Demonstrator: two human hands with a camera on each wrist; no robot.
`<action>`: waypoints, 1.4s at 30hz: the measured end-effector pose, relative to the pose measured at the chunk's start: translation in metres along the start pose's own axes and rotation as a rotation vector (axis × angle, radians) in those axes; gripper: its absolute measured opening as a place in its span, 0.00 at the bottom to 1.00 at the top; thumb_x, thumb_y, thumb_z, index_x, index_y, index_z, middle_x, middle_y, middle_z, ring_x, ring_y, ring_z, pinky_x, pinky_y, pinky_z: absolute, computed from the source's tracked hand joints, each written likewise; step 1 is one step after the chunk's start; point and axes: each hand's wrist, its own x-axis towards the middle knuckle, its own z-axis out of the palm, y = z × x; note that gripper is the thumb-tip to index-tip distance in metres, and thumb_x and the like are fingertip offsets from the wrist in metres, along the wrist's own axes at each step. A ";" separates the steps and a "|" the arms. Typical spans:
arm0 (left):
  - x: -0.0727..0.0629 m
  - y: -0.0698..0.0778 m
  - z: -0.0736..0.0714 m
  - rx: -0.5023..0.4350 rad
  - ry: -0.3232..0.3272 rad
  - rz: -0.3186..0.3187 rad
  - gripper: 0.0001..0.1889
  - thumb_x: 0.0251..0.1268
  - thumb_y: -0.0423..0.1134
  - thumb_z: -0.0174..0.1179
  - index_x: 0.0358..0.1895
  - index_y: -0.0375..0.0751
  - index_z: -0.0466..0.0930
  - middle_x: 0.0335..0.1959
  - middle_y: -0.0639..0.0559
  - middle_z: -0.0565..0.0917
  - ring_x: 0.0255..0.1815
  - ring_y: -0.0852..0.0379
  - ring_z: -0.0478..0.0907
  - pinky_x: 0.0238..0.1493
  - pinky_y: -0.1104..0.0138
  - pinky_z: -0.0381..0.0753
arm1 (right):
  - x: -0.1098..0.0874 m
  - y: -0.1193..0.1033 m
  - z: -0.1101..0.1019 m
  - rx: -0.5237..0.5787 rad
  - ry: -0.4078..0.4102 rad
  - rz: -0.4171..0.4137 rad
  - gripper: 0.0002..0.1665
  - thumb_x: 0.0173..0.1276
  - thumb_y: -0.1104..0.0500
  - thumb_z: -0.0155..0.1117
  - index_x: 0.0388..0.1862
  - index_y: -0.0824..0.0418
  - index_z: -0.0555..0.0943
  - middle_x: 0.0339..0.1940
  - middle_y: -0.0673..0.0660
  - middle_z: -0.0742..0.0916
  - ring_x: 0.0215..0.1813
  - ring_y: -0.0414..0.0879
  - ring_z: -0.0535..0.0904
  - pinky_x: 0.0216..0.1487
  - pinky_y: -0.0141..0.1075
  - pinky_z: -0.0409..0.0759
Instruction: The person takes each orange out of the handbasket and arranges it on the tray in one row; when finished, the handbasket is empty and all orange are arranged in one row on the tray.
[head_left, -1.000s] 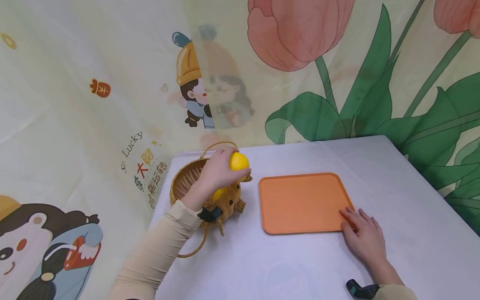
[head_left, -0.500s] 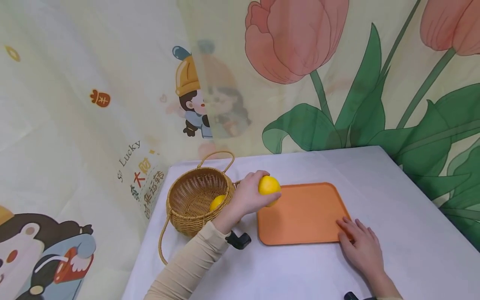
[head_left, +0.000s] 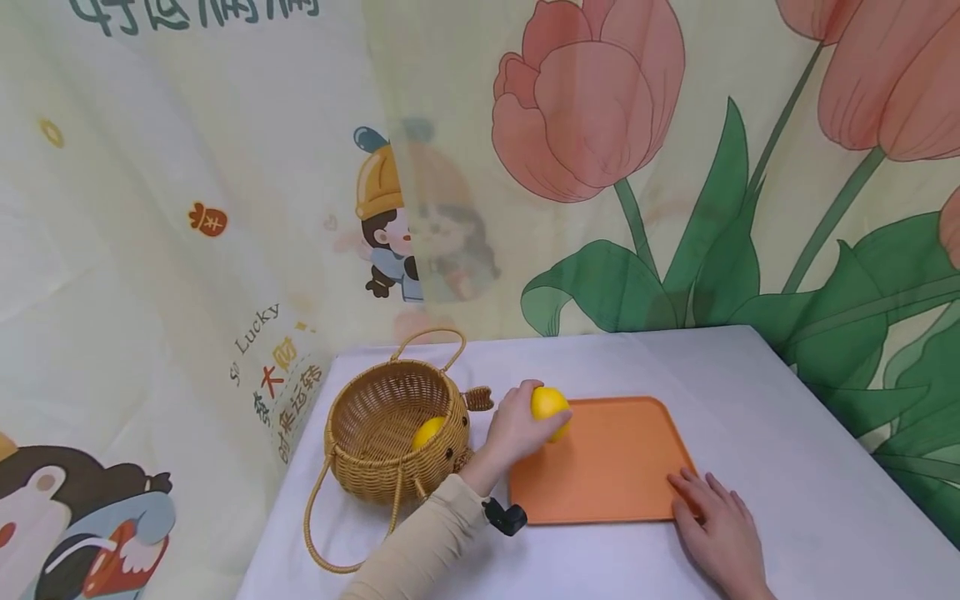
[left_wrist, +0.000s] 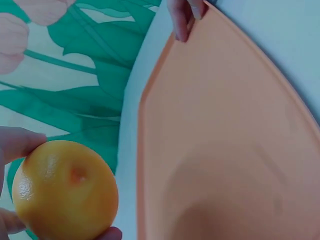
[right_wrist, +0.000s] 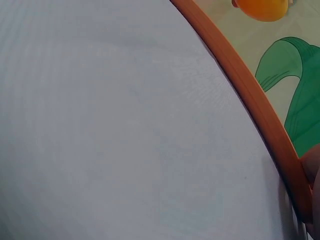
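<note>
My left hand grips a yellow lemon between thumb and fingers, over the left part of an orange tray. In the left wrist view, the lemon shows a small nub on its skin, and the tray's bare surface lies beyond it. My right hand rests at the tray's right edge, its fingertips touching the corner area. Another yellow lemon lies inside a wicker basket to the left.
The basket has an animal face on its right side, a wicker ear and two loop handles, one hanging onto the white tablecloth. Behind the table hangs a tulip-printed backdrop.
My left hand has carried the lemon from over the basket rightwards to the tray. The basket's inside now shows. My right hand stays at the tray's edge, while the head view has tilted up.
</note>
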 end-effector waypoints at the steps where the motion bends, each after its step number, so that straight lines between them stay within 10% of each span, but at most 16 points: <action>1: -0.001 -0.003 0.003 -0.001 0.002 -0.012 0.37 0.58 0.61 0.69 0.67 0.44 0.74 0.49 0.46 0.79 0.41 0.53 0.76 0.38 0.59 0.77 | -0.002 0.000 0.001 -0.001 -0.010 0.008 0.24 0.75 0.58 0.58 0.66 0.68 0.79 0.69 0.72 0.76 0.73 0.74 0.60 0.71 0.71 0.45; 21: 0.010 -0.032 0.038 -0.069 0.060 -0.126 0.39 0.54 0.57 0.73 0.65 0.39 0.73 0.48 0.45 0.81 0.38 0.53 0.77 0.38 0.59 0.79 | -0.006 -0.001 0.002 -0.035 -0.040 0.049 0.25 0.73 0.59 0.59 0.66 0.68 0.78 0.70 0.72 0.75 0.74 0.73 0.58 0.71 0.71 0.44; 42: 0.028 -0.005 0.071 -0.147 0.005 -0.159 0.37 0.59 0.56 0.72 0.67 0.41 0.71 0.46 0.50 0.80 0.39 0.53 0.75 0.41 0.58 0.79 | -0.001 -0.005 0.003 -0.006 -0.001 0.070 0.24 0.73 0.61 0.59 0.66 0.67 0.79 0.71 0.71 0.75 0.74 0.73 0.58 0.75 0.67 0.40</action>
